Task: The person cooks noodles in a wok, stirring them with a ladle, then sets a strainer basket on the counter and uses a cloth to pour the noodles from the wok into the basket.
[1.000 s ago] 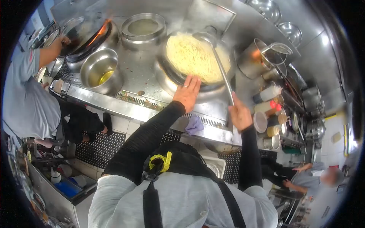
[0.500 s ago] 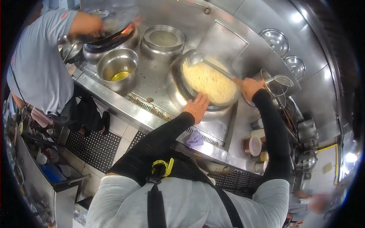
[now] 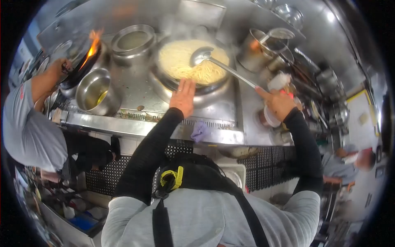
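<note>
Pale noodles (image 3: 175,51), a broad mass inside a wide wok (image 3: 164,81), with loose strands gathered toward the near right; whitish haze above, probably steam. Over the noodles, the bowl of 1 long-handled ladle (image 3: 230,71), at or just above the strands; contact not possible to tell. Around the far end of the handle, the right hand (image 3: 280,103), fingers closed, forefinger laid along the metal. At the near edge of the wok, the left hand (image 3: 183,99), flat and grasping nothing, fingers extended toward the noodles; touch on rim or strands not clear. Judged from this layout, a middle stage of work: noodles already in the wok, ladle already in use, the mass still whole there, with no portion visible in the ladle's bowl; degree of cooking not readable. Farther out on the steel bench (image 3: 140,96), a purple cloth (image 3: 200,131) near the front edge, a deep pot (image 3: 111,103) with yellow liquid to the left, and a round steel vessel (image 3: 123,53) behind. Beyond these, at far left, a co-worker's hand (image 3: 61,68) at a dark pan (image 3: 78,78) with 1 tall flame (image 3: 92,43); at right, several bottles (image 3: 279,81) and a tall pot (image 3: 250,59).
</note>
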The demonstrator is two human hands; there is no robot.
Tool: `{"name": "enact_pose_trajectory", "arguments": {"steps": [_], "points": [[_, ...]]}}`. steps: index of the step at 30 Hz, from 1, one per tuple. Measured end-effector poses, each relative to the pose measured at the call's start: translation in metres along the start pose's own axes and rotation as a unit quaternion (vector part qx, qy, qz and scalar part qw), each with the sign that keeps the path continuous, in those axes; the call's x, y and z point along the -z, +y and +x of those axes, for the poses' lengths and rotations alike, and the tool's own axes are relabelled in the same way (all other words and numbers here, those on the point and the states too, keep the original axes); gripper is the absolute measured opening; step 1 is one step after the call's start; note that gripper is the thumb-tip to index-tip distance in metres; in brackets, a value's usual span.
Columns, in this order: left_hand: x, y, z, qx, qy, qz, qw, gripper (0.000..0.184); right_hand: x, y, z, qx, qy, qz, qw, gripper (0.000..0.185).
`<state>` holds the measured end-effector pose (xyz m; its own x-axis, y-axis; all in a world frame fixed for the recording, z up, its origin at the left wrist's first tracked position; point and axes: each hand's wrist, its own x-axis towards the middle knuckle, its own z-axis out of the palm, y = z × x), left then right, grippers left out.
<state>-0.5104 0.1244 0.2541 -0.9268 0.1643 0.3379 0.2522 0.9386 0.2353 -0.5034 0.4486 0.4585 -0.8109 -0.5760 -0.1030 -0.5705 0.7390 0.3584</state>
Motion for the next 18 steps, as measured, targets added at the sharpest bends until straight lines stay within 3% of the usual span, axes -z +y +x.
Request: {"name": "enact_pose_trajectory", "arguments": {"steps": [9, 18], "points": [[-0.003, -0.003, 0.003, -0.050, 0.004, 0.018, 0.999, 0.074, -0.091, -0.042, -0.097, -0.070, 0.059, 0.271, 0.958, 0.064], [-0.003, -0.006, 0.004, -0.080, 0.008, 0.015, 0.997, 0.076, -0.094, -0.078, -0.089, -0.055, 0.086, 0.414, 0.904, 0.061]]}}
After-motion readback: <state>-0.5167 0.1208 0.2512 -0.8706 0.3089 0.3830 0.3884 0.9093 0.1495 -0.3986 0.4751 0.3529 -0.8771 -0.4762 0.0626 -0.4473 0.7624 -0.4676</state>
